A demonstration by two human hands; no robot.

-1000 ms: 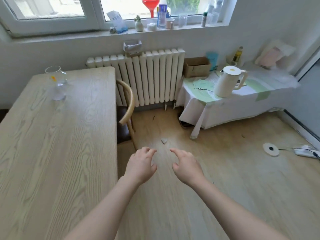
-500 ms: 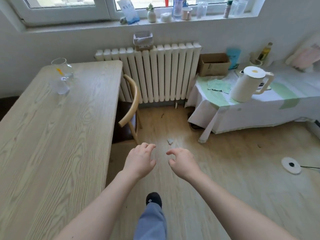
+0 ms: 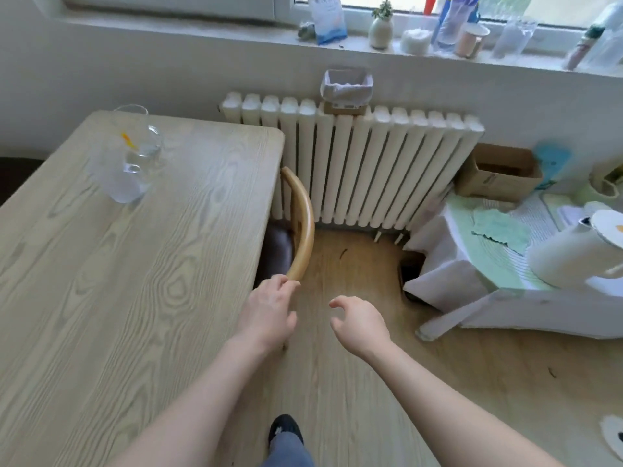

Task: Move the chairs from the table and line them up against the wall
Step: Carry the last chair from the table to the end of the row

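Left hand (image 3: 269,308) laid open at chair (image 3: 301,227) backrest end, right hand (image 3: 360,320) spread empty, chair hemmed between worktop (image 3: 135,264) and radiator (image 3: 364,170) at upper centre, draped side table (image 3: 505,291) at right.

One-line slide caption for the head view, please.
Left hand reaches the chair tucked under the wooden table; right hand open beside it.

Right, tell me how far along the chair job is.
Nothing looks done: the curved-back wooden chair is tucked at the pale wooden table. In hand: the left hand reaches its backrest end, contact unclear; the right hand hovers open. Left: pulling it out, setting it against the wall.
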